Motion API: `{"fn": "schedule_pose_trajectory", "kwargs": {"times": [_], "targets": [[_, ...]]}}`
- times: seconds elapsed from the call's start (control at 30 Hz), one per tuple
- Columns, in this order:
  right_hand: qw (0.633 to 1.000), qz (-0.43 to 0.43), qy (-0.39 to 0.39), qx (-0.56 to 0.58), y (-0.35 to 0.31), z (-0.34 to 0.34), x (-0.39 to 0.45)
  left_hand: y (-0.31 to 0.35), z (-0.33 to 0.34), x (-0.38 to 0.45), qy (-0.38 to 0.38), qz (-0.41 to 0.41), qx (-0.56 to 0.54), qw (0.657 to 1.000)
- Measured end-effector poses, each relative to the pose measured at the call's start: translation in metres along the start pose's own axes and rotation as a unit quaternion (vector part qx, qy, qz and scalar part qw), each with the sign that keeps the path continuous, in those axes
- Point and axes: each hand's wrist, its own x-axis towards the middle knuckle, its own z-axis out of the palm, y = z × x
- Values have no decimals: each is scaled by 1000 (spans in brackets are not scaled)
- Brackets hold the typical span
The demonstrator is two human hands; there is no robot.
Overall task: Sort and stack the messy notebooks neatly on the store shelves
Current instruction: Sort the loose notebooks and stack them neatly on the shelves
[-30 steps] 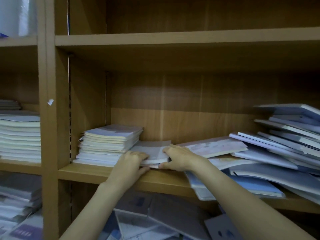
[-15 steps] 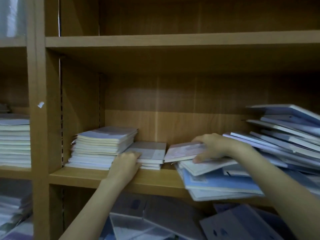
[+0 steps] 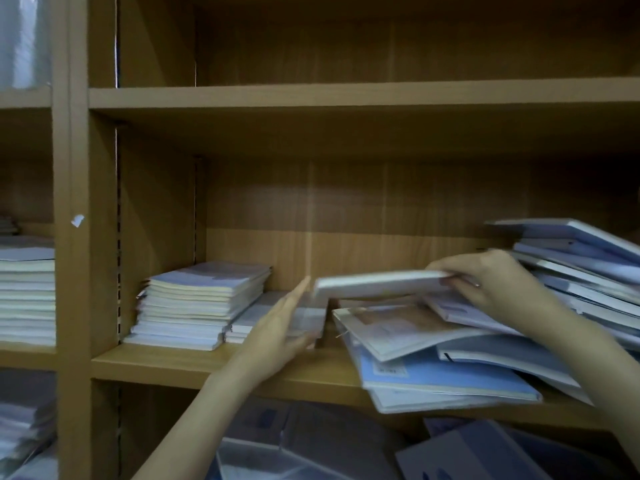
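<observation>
My right hand (image 3: 485, 282) grips the right end of a pale notebook (image 3: 377, 283) and holds it level in the air above the middle shelf (image 3: 166, 365). My left hand (image 3: 280, 327) is open with straight fingers, its edge against a short stack of notebooks (image 3: 263, 317), just below the lifted notebook's left end. A taller neat stack (image 3: 197, 303) stands at the shelf's left end. A messy pile of blue and white notebooks (image 3: 450, 362) sprawls over the shelf's right half and overhangs its front edge.
A slanted heap of notebooks (image 3: 581, 265) leans at the far right. The left bay holds another neat stack (image 3: 27, 292). Loose notebooks (image 3: 311, 445) lie on the shelf below. The upper shelf (image 3: 346, 95) spans the top.
My right hand has lifted one notebook off the messy pile and carried it left and up. My left hand has opened and shifted right along the short stack.
</observation>
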Motion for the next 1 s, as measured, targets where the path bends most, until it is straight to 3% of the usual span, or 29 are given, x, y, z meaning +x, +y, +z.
{"fn": "schedule_pose_trajectory", "kwargs": {"times": [0.1, 0.23, 0.3, 0.33, 0.4, 0.47, 0.57, 0.63, 0.73, 0.9, 1.0], "targets": [[995, -44, 73, 59, -2, -4, 3, 13, -2, 5, 133, 36, -138, 981], [981, -85, 114, 132, -20, 21, 36, 13, -20, 3, 335, 58, -66, 938], [992, -23, 49, 112, -32, 40, 63, 4, -32, -5, 404, 69, 42, 911], [997, 23, -31, 69, -36, 51, 74, -3, -35, -8, 412, 67, 126, 900], [976, 90, -195, 25, -44, 71, 86, -20, -31, -18, 365, 43, 289, 884], [955, 116, -256, 98, -55, 81, 87, -34, -20, -28, 269, 17, 365, 891], [919, 103, -309, 221, -81, 83, 73, -42, -16, -28, 149, -18, 297, 943], [912, 83, -351, 196, -92, 90, 67, -41, -26, -21, 100, -42, 221, 969], [940, 84, -298, 147, -98, 110, 72, -47, -31, -10, 98, -24, 238, 966], [938, 108, -269, 190, -97, 117, 75, -48, -21, -3, 142, -54, 385, 911], [955, 89, -229, 165, -86, 96, 58, -42, -24, -4, 135, -54, 427, 892]]}}
